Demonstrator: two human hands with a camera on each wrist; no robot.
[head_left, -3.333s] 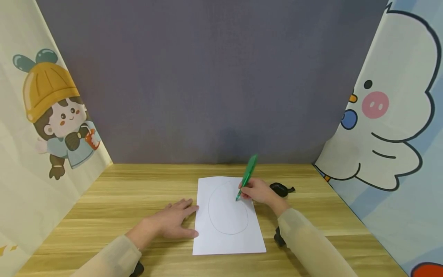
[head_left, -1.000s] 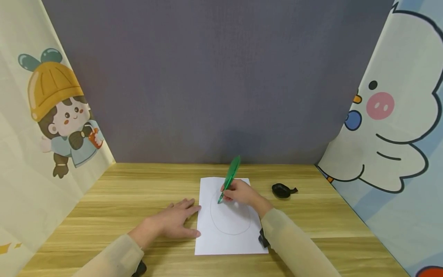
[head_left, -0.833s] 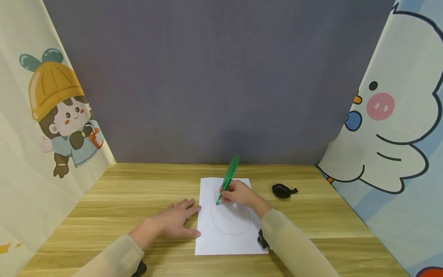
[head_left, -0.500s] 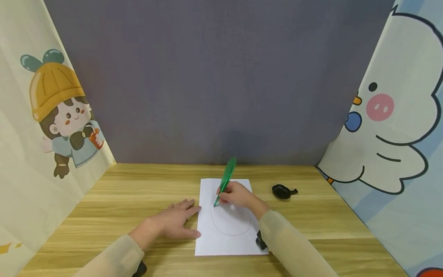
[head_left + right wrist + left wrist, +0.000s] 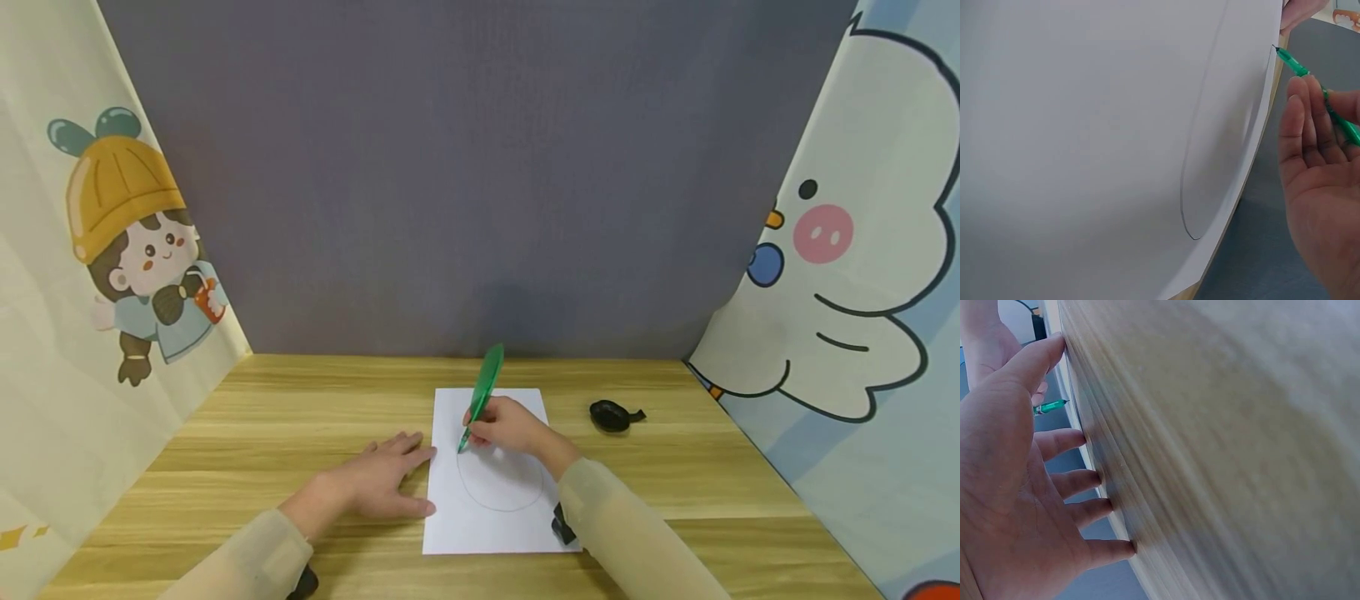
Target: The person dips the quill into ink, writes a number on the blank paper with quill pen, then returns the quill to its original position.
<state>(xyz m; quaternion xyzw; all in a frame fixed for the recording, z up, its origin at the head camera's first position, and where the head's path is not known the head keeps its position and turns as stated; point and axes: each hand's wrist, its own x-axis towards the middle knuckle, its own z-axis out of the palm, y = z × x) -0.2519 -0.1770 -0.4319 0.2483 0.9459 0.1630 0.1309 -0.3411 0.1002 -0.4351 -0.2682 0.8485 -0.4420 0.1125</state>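
A white sheet of paper [image 5: 450, 529] lies on the wooden table with a thin oval outline [image 5: 501, 510] on it. My right hand [image 5: 510, 423] pinches a green feather-shaped pen [image 5: 489, 371], its plume leaning up and away. The pen's tip meets the left side of the outline; in the right wrist view the tip [image 5: 1277, 49] is at the upper end of a faint line. My left hand [image 5: 382, 483] is spread flat at the paper's left edge, thumb and index finger touching it. In the left wrist view its fingertips [image 5: 1125, 549] rest on the wood. My right hand covers the oval's top.
A small glossy black object with a short tail [image 5: 611, 415] lies right of the paper. Behind the table [image 5: 300, 408] stands a dark grey panel [image 5: 465, 183], with cartoon-printed cloths at both sides. A black wrist device [image 5: 562, 525] overlaps the paper's lower right corner.
My right hand has carried the pen leftward across the paper from the oval's upper right, then down along its left side. My left hand keeps its place at the paper's edge.
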